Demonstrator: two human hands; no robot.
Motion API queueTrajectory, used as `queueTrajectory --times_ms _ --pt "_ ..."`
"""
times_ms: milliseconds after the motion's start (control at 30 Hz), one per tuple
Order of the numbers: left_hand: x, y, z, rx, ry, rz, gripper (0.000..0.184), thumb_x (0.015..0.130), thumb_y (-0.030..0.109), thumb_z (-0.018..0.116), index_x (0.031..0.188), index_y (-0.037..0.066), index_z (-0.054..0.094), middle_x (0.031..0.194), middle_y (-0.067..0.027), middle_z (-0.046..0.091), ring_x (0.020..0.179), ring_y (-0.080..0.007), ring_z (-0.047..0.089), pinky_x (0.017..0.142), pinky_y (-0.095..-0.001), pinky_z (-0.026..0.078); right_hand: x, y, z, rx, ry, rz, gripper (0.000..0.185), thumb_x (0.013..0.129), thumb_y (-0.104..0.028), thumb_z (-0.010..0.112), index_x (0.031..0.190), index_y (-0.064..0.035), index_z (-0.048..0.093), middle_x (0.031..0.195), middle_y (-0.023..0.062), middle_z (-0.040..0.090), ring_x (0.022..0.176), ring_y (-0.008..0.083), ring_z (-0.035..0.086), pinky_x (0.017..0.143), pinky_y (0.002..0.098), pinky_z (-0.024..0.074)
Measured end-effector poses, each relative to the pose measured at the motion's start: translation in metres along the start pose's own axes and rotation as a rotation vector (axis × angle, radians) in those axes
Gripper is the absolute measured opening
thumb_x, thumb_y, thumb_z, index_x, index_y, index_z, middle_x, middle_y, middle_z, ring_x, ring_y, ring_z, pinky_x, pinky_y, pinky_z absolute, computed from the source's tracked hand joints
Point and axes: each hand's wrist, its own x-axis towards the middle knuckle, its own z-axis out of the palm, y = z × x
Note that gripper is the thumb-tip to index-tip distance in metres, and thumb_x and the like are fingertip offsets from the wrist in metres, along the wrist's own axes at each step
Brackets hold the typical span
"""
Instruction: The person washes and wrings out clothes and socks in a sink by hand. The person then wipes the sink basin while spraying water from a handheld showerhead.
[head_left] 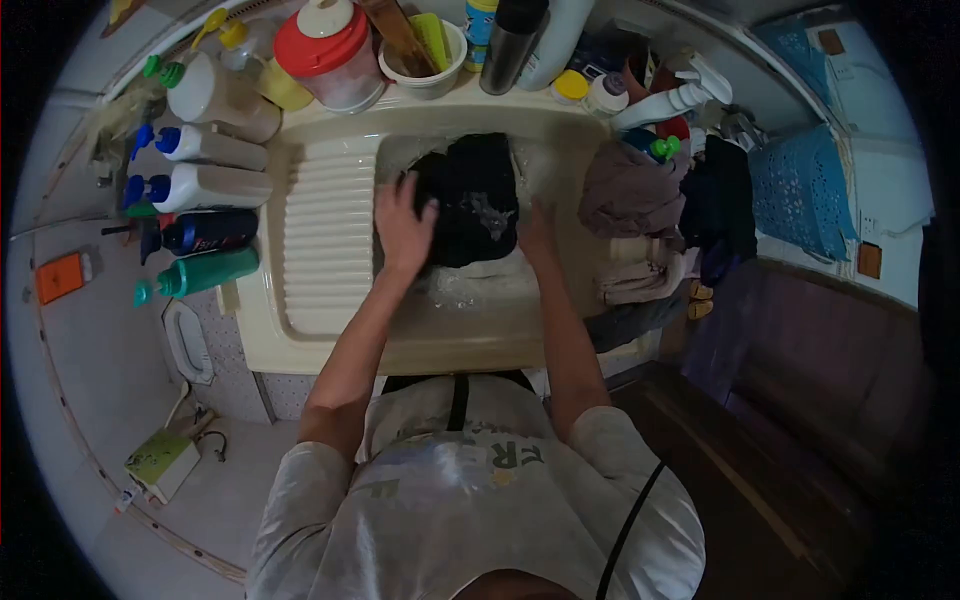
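A wet black cloth (pixel 465 205) lies bunched in the water of the cream sink basin (pixel 560 135), with a patch of suds on its right part. My left hand (pixel 405 228) is at the cloth's left edge, fingers spread and thumb apart, beside the ribbed washboard (pixel 328 235). Just right of the cloth is my right hand (pixel 537 230), dim and partly in shadow. Its fingers appear stretched forward, and I see nothing held in them. Whether the right fingertips touch the cloth I cannot tell. Foamy water (pixel 455 290) shows below the cloth.
Several pump bottles (pixel 215 190) line the left side. At the back stand a red-lidded container (pixel 325 60), a white bowl (pixel 425 75) and a dark tumbler (pixel 512 50). Mauve clothing (pixel 635 190) is heaped on the right, near a spray bottle (pixel 675 100) and a blue basket (pixel 800 195).
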Motion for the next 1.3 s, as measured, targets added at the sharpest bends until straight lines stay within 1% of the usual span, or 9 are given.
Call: queueTrajectory --times_ms 200,467,567,767,867,1000,1100,1167,1300 --pt "-0.012 -0.007 0.067 0.696 -0.930 0.294 0.079 0.083 0.047 0.057 0.148 0.022 0.019 0.155 -0.0107 0.006 0.142 -0.0290 0.013 0.112 -0.0484 0.015 0.051 -0.053 0.015 -0.458 0.075 -0.801 0.057 0.089 -0.035 0.053 0.141 -0.0180 0.036 0.148 0.0100 0.028 0.132 0.0343 0.031 0.100 0.0586 0.0322" --pt "0.012 -0.055 0.111 0.591 -0.608 -0.483 0.065 0.083 0.038 0.057 0.137 0.009 0.037 0.137 -0.0157 0.041 0.120 -0.0316 0.046 0.101 -0.0405 0.037 0.065 -0.033 0.066 -0.370 0.394 0.124 0.052 0.087 -0.034 0.056 0.131 -0.0110 0.042 0.134 0.0140 0.044 0.120 0.0342 0.044 0.090 0.0604 0.0373" --pt "0.002 -0.013 0.111 0.853 -0.407 -0.154 0.061 0.079 0.033 0.062 0.131 0.009 0.044 0.128 -0.0152 0.048 0.118 -0.0336 0.047 0.098 -0.0472 0.037 0.056 -0.039 0.018 -0.383 0.108 -0.128 0.050 0.083 -0.029 0.057 0.127 -0.0068 0.049 0.127 0.0192 0.048 0.122 0.0347 0.042 0.092 0.0486 0.0408" --pt "0.007 -0.036 0.110 0.608 -0.695 0.266 0.039 0.070 0.023 0.066 0.107 0.013 0.064 0.119 -0.0090 0.055 0.117 -0.0302 0.048 0.098 -0.0511 0.034 0.074 -0.001 0.087 -0.219 0.128 0.014 0.044 0.082 -0.024 0.063 0.118 -0.0014 0.053 0.119 0.0202 0.054 0.109 0.0328 0.053 0.092 0.0454 0.0423" --pt "0.009 -0.027 0.077 0.280 -0.697 -0.103 0.029 0.071 0.017 0.061 0.098 0.008 0.067 0.110 -0.0113 0.062 0.109 -0.0315 0.054 0.091 -0.0461 0.042 0.058 -0.071 0.005 1.022 -0.346 0.262 0.045 0.084 -0.026 0.064 0.119 -0.0006 0.052 0.116 0.0156 0.057 0.104 0.0258 0.056 0.088 0.0399 0.0463" --pt "-0.036 -0.030 -0.045 -0.925 -0.116 -0.606 0.030 0.080 0.009 0.054 0.105 -0.006 0.061 0.088 -0.0105 0.066 0.086 -0.0142 0.059 0.081 -0.0279 0.047 0.019 -0.187 -0.043 1.420 -0.328 0.174 0.044 0.086 -0.031 0.065 0.115 0.0009 0.056 0.103 0.0133 0.063 0.089 0.0187 0.061 0.071 0.0358 0.0519" --pt "-0.079 -0.065 -0.102 -0.877 -0.032 -0.716 0.046 0.081 0.012 0.058 0.121 -0.009 0.048 0.108 -0.0164 0.060 0.095 -0.0208 0.058 0.083 -0.0314 0.047 0.025 -0.252 -0.017 0.725 -0.535 -0.092 0.050 0.085 -0.037 0.063 0.118 0.0002 0.055 0.114 0.0158 0.058 0.101 0.0257 0.056 0.082 0.0394 0.0480" --pt "-0.097 -0.080 -0.120 0.020 0.116 -0.608 0.067 0.080 0.021 0.064 0.133 -0.007 0.035 0.130 -0.0256 0.043 0.113 -0.0309 0.049 0.093 -0.0359 0.042 0.031 -0.293 0.020 0.030 -0.423 -0.379 0.060 0.084 -0.044 0.061 0.126 -0.0018 0.049 0.128 0.0173 0.049 0.117 0.0358 0.046 0.096 0.0476 0.0398" --pt "-0.076 -0.105 -0.117 0.497 -0.067 -0.397 0.084 0.083 0.041 0.058 0.141 -0.006 0.021 0.149 -0.0256 0.015 0.140 -0.0378 0.011 0.113 -0.0497 0.006 -0.014 -0.347 0.113 -0.341 -0.248 -0.565 0.064 0.084 -0.044 0.059 0.138 -0.0166 0.038 0.146 0.0108 0.028 0.135 0.0360 0.021 0.106 0.0539 0.0240"
